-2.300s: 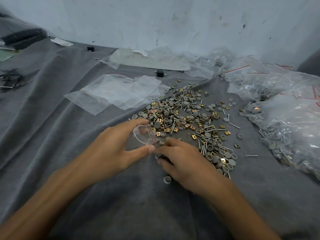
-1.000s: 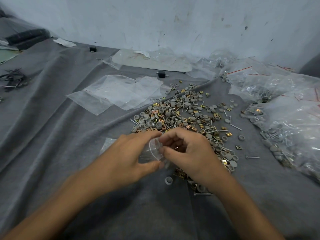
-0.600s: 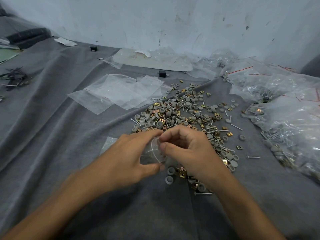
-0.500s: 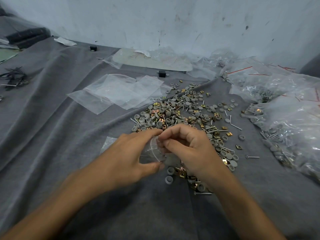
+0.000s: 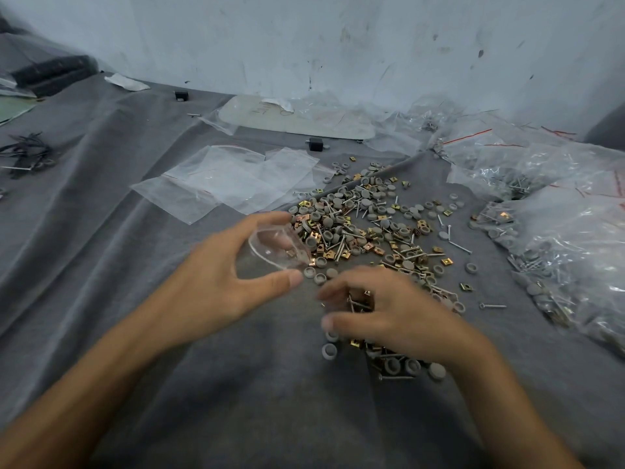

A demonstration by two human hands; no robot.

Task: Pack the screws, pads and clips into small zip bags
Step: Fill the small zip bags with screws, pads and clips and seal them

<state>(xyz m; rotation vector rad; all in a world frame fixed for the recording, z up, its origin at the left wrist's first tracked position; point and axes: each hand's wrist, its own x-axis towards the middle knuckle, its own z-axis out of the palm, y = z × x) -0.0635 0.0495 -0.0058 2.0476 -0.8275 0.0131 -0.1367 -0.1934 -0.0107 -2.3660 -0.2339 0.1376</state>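
My left hand (image 5: 220, 286) holds a small clear zip bag (image 5: 275, 248) by its open mouth, between thumb and fingers, at the near left edge of the loose pile. That pile (image 5: 365, 231) mixes grey round pads, brass clips and silver screws on the grey cloth. My right hand (image 5: 389, 313) lies palm down over the pile's near end, blurred, with fingers curled over screws and pads. What it grips cannot be made out. A single grey pad (image 5: 329, 351) lies just in front of it.
Several flat empty zip bags (image 5: 230, 181) lie behind the left hand. Filled clear bags (image 5: 558, 231) are heaped along the right side. A white board (image 5: 297, 120) lies by the wall, black clips (image 5: 23, 154) at the far left.
My hands have parted: the left hand lifted the bag away towards the pile's left edge, and the right hand left the bag's mouth and dropped onto the near parts.
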